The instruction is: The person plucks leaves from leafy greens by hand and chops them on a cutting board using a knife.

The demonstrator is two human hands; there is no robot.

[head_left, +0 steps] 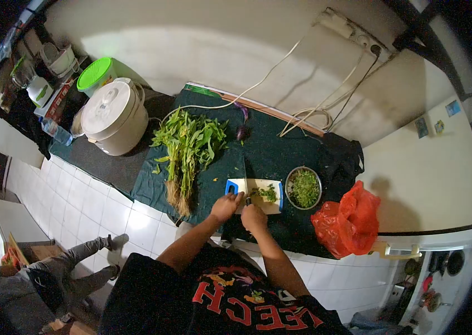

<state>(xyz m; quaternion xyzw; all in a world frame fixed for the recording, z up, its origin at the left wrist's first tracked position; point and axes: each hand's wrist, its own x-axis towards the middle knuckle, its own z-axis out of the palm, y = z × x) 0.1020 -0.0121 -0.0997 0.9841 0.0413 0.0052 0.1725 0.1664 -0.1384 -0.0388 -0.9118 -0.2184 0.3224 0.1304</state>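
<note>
My right hand (254, 218) is closed around the handle of a knife (245, 181), whose blade points away from me over the cutting board. The white cutting board (273, 207) has blue ends. My left hand (226, 207) rests at the board's left side, close to the blade, with its fingers bent and pressed together. Whatever lies under those fingertips is too small to make out. Chopped greens (267, 193) lie on the board, right of the knife. Just beyond the board's right end stands a round metal bowl (320, 190) holding more chopped greens.
Leafy greens with roots (188, 151) lie left of the board. A purple eggplant (242, 132) is near the wall. A red plastic bag (349, 220) sits at the right, a white rice cooker (116, 117) at the left. Cables run along the wall. Another person (51, 279) is at lower left.
</note>
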